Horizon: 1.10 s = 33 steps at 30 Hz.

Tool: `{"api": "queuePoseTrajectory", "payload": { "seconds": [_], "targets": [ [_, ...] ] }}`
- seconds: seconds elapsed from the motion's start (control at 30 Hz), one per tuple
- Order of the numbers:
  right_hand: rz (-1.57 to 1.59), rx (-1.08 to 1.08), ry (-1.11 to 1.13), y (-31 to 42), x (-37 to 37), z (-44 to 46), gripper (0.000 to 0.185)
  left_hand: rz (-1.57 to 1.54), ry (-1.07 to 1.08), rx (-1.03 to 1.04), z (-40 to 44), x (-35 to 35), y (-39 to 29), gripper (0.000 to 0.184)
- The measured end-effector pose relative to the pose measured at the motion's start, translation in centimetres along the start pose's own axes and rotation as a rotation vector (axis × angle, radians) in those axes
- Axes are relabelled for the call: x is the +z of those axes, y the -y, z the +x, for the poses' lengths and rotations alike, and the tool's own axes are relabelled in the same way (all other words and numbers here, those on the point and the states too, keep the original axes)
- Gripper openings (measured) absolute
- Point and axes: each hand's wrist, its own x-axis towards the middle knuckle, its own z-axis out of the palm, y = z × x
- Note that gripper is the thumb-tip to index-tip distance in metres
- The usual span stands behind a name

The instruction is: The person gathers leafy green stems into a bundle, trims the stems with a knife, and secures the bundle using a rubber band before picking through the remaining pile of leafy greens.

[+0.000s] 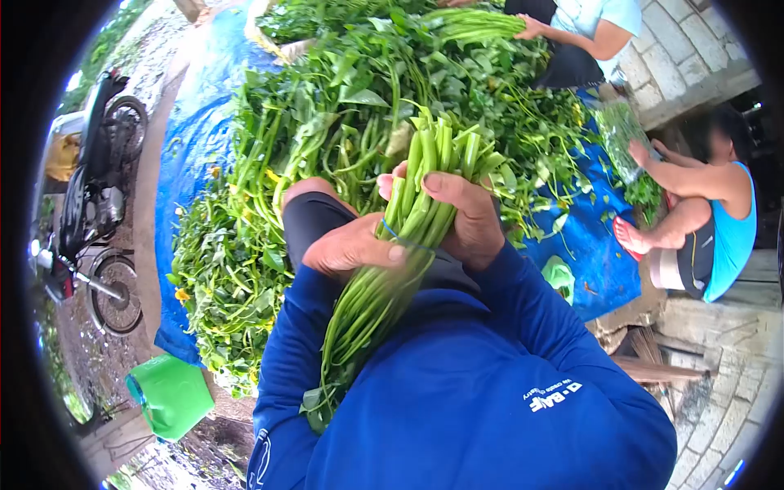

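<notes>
A bundle of long green leafy-vegetable stems (367, 302) lies slantwise across my lap, cut ends up and thinner ends trailing down to the left. My left hand (351, 247) wraps it from the left, thumb across the stems. On the other side, my right hand (465, 214) grips the thick ends, thumb near the cut tips. A thin blue band (400, 237) crosses the bundle between my hands; whether it goes fully round is hidden. Just beyond my knees spreads a large heap of leafy greens (351, 98).
Under the heap lies a blue tarp (184, 204). A green container (170, 398) stands at lower left, near a motorcycle (98, 212). One person (723, 196) sits at right by a bag of greens (621, 135); another person's hand (532, 28) holds stems at the top.
</notes>
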Motion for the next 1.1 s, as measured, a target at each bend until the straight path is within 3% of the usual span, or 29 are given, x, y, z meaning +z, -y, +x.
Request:
{"api": "queuePoseTrajectory", "payload": {
  "seconds": [0.07, 0.13, 0.2, 0.23, 0.27, 0.33, 0.37, 0.43, 0.5, 0.57, 0.6, 0.7, 0.77, 0.87, 0.9, 0.97, 1.03, 1.1],
  "targets": [
    [-0.022, -0.006, -0.004, 0.3, 0.9, 1.5, 0.049, 0.312, -0.155, 0.044, -2.0, 1.5, -4.2, 0.087],
    [-0.063, -0.095, -0.08, 1.1, 3.1, 2.2, 0.041, 0.406, -0.367, 0.281, -3.5, 2.6, -4.6, 0.118],
    [-0.116, -0.197, -0.115, 1.5, 5.3, 3.7, 0.031, 0.986, -0.566, 0.332, -3.8, 6.3, -6.0, 0.116],
    [-0.122, -0.233, -0.132, 1.6, 6.4, 4.3, 0.025, 0.955, -0.737, 0.369, -2.9, 6.5, -5.6, 0.085],
    [0.09, -0.181, -0.083, 2.3, 7.9, 4.7, 0.028, 0.842, -0.678, 0.307, -3.9, 6.6, -6.7, 0.079],
    [-0.22, -0.34, 0.03, 1.2, 9.0, 4.6, 0.033, 0.606, -0.566, 0.183, -6.8, 6.9, -9.4, 0.066],
    [-0.169, -0.328, 0.148, 0.7, 9.1, 4.4, 0.039, 0.553, -0.505, 0.128, -8.4, 5.5, -8.9, 0.06],
    [-0.067, -0.278, 0.382, -0.3, 9.3, 3.9, 0.052, 0.51, -0.368, 0.072, -11.2, 4.7, -8.9, 0.066],
    [0.128, -0.096, 0.43, -2.5, 7.8, 3.4, 0.061, 0.276, -0.232, 0.032, -10.9, 3.5, -5.8, 0.071],
    [0.293, 0.087, 0.341, -2.5, 7.0, 2.9, 0.061, -0.045, -0.084, 0.027, -7.8, 1.9, 0.1, 0.076],
    [0.11, 0.133, 0.245, -2.8, 5.2, 3.2, 0.07, -0.159, -0.027, 0.089, -6.0, 1.1, 3.2, 0.079],
    [-0.11, -0.062, -0.085, -2.2, 4.8, 1.5, 0.028, -0.405, 0.145, 0.199, -1.3, -2.1, 9.6, 0.087],
    [-0.172, -0.091, -0.183, -2.7, 3.0, 1.4, 0.025, -0.452, 0.23, 0.215, 0.2, -3.3, 11.7, 0.093],
    [-0.181, -0.157, -0.23, -1.8, 2.9, 1.9, 0.013, -0.175, -0.155, 0.189, -1.4, -0.4, 5.6, 0.102],
    [-0.168, -0.169, -0.252, -1.4, 3.2, 1.9, 0.009, -0.083, -0.172, 0.13, -1.9, 0.1, 3.3, 0.11],
    [-0.139, -0.255, -0.26, -1.2, 3.7, 2.6, 0.01, 0.032, -0.301, 0.291, -2.4, 2.1, 0.4, 0.103],
    [-0.158, -0.305, -0.21, -0.7, 5.0, 3.2, 0.015, 0.235, -0.381, 0.295, -2.3, 4.9, -1.9, 0.078],
    [-0.351, -0.188, -0.033, 1.5, 6.7, 3.7, 0.025, 0.38, -0.426, 0.188, -2.8, 5.5, -3.9, 0.063]
  ]
}}
